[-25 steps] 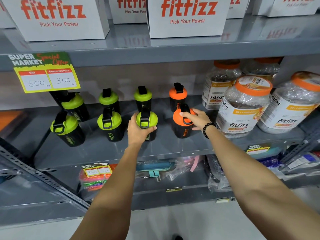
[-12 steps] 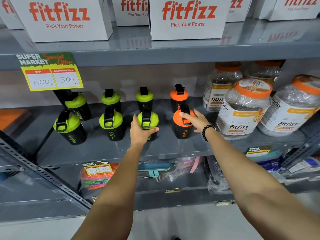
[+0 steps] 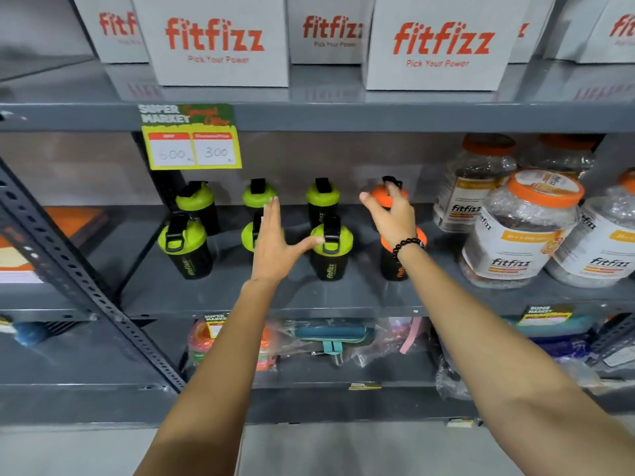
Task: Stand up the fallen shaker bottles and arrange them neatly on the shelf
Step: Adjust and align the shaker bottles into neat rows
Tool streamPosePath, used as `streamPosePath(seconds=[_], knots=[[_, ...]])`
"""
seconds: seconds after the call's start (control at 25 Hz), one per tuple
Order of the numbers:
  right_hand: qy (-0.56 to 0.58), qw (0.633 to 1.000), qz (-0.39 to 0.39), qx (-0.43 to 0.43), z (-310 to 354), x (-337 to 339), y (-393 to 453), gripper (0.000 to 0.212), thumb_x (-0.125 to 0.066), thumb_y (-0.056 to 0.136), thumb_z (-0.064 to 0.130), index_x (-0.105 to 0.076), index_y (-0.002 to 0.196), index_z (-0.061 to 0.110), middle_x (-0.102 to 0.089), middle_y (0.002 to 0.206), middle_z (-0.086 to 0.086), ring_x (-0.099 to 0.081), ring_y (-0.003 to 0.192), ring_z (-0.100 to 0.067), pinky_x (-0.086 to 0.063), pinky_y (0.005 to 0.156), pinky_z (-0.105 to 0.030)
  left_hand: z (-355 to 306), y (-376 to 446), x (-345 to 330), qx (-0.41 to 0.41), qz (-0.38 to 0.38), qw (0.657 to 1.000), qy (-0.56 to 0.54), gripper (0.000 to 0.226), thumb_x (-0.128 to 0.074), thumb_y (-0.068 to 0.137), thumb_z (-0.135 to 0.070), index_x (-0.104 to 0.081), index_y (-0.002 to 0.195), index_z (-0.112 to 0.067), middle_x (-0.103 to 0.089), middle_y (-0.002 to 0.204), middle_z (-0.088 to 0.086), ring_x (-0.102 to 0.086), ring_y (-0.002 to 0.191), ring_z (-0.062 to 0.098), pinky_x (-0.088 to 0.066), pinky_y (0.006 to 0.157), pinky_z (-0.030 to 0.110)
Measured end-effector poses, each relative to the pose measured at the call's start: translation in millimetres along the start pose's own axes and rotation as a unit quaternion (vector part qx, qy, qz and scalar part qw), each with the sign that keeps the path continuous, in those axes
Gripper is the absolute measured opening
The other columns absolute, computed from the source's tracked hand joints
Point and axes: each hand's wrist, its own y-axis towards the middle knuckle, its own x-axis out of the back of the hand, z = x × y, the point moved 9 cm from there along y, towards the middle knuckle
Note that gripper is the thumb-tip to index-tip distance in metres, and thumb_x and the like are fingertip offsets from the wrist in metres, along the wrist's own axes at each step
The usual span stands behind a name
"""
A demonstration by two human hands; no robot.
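- Shelf [image 3: 343, 297]: grey metal, bare strip along front edge; open floor between the two bottle rows.
- Jars [image 3: 522, 231] crowded the right end, close beside the orange bottles.
- Eight bottles stood upright, two rows of four: six green [image 3: 331, 249], two orange [image 3: 395, 266] at right.
- Left hand [image 3: 275, 249]: flat, fingers spread, holding nothing, in front of second-column bottles, thumb near third front lid.
- Right hand [image 3: 393, 214]: open, fingers curled loosely at rear orange lid [image 3: 378, 195]; contact unclear.
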Motion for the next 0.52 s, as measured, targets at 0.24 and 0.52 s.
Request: streamPosePath(seconds=[0.24, 0.52], knots=[[-0.041, 0.997, 0.045, 0.041, 46, -110, -43, 0.067, -0.066, 0.083, 0.036, -0.042, 0.140, 0.010, -0.049, 0.144, -0.010, -0.044, 0.134, -0.024, -0.034, 0.107, -0.028, 48, 32, 117, -0.019, -0.069, 0.985, 0.155, 0.079, -0.056, 0.087, -0.045, -0.020, 0.145, -0.005, -0.018, 0.156, 0.019, -0.011, 0.146, 0.031, -0.016, 0.120, 0.046], [-0.113, 0.985, 0.125, -0.038, 36, -201, -61, 0.085, -0.068, 0.081, 0.039, -0.022, 0.148, 0.014, -0.030, 0.155, -0.012, -0.031, 0.141, -0.027, -0.029, 0.113, -0.036, 122, 55, 155, 0.083, 0.063, 0.953, 0.284, 0.097, -0.062, 0.079, -0.054, -0.008, 0.148, -0.011, -0.001, 0.158, 0.019, 0.000, 0.145, 0.039, -0.008, 0.117, 0.054]])
